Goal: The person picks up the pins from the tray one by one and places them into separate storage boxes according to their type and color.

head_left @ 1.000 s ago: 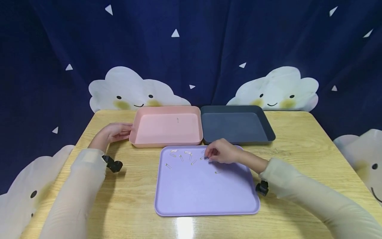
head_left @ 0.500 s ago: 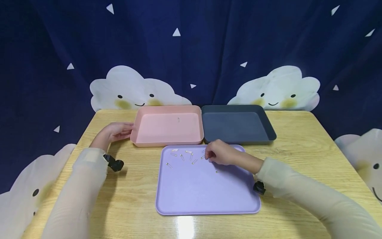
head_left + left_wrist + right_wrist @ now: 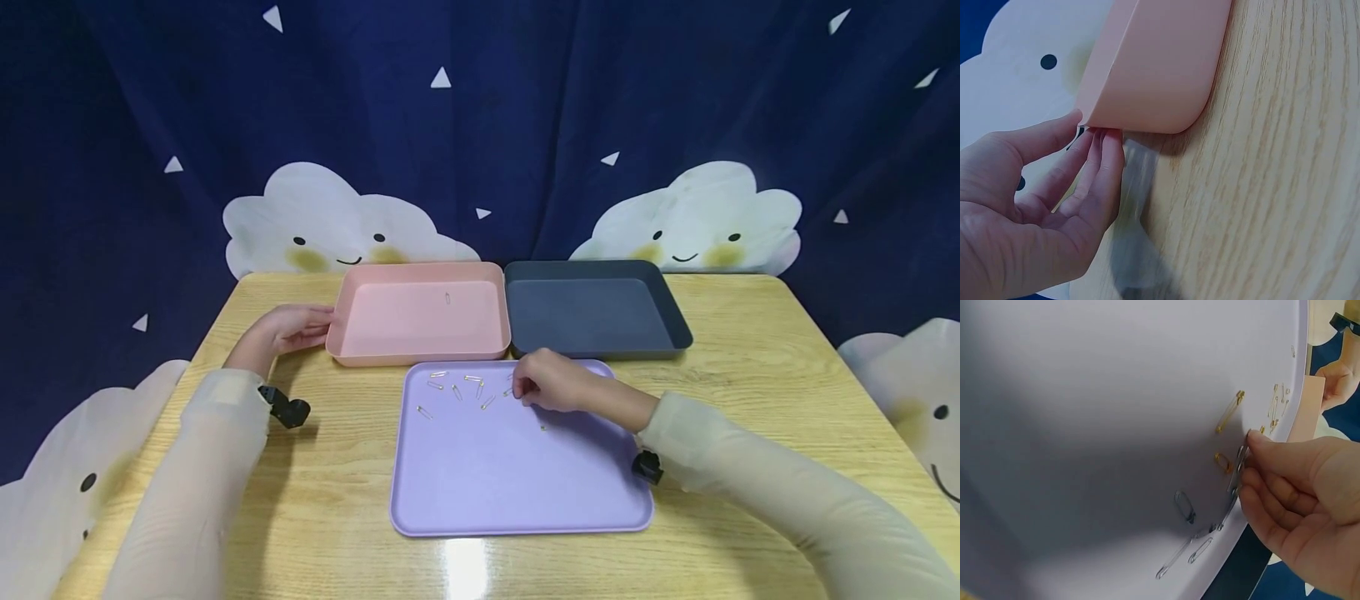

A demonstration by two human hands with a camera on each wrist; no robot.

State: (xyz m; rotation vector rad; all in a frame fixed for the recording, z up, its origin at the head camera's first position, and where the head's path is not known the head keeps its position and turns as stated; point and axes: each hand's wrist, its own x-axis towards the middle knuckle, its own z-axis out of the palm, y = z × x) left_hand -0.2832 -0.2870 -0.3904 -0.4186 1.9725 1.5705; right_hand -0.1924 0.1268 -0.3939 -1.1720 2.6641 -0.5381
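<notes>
In the head view my left hand (image 3: 300, 325) is at the left wall of a pink tray (image 3: 341, 333). The left wrist view shows the thumb on its rim and the fingers against the outside, holding it. Over the upper part of a lilac tray (image 3: 517, 492), my right hand (image 3: 555, 380) has its fingers curled down. In the right wrist view its thumb and forefinger pinch a silver safety pin (image 3: 1239, 465), partly hidden by the fingers. Gold safety pins (image 3: 1230, 412) and silver safety pins (image 3: 1175, 556) lie on the tray around them.
A dark blue-grey tray (image 3: 592, 317) stands right of the pink one, behind the lilac tray. One small safety pin (image 3: 447, 298) lies inside the pink tray. Behind the wooden table (image 3: 330, 467) hangs a navy curtain (image 3: 510, 125) with clouds.
My right hand has shifted slightly left over the pins, its fingers drawing closer together. The left hand stays at the pink tray.
</notes>
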